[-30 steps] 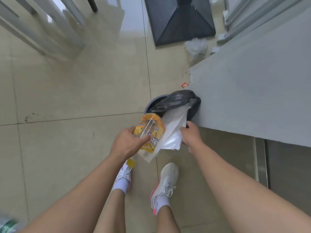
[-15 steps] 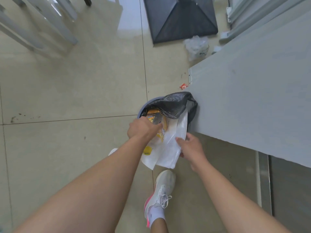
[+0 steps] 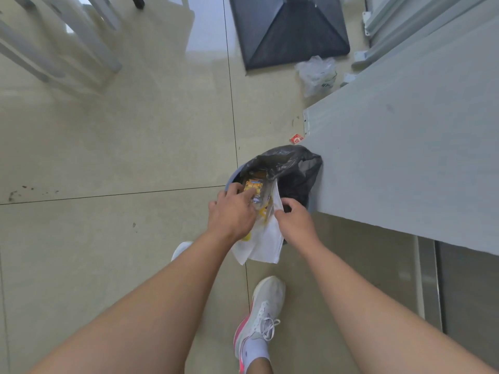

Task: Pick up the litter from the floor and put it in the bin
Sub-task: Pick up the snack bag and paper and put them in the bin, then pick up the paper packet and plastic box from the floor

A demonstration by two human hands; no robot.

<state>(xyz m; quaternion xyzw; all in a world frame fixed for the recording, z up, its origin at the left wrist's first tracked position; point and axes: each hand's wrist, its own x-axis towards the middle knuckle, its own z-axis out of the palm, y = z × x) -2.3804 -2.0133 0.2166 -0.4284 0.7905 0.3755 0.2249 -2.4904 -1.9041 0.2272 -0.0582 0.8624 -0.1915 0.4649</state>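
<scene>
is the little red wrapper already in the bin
No, the red wrapper lies on the floor beyond the bin, by the grey panel's corner.

Beige tiled floor [image 3: 135, 130], bin [image 3: 293, 179], crumpled clear bag [image 3: 317, 75], small red wrapper [image 3: 296, 138], dark square base [image 3: 291, 31]

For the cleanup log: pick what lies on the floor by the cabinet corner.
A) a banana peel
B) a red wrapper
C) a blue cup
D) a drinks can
B: a small red wrapper lies on the floor at the cabinet corner, just beyond the bin.
</scene>
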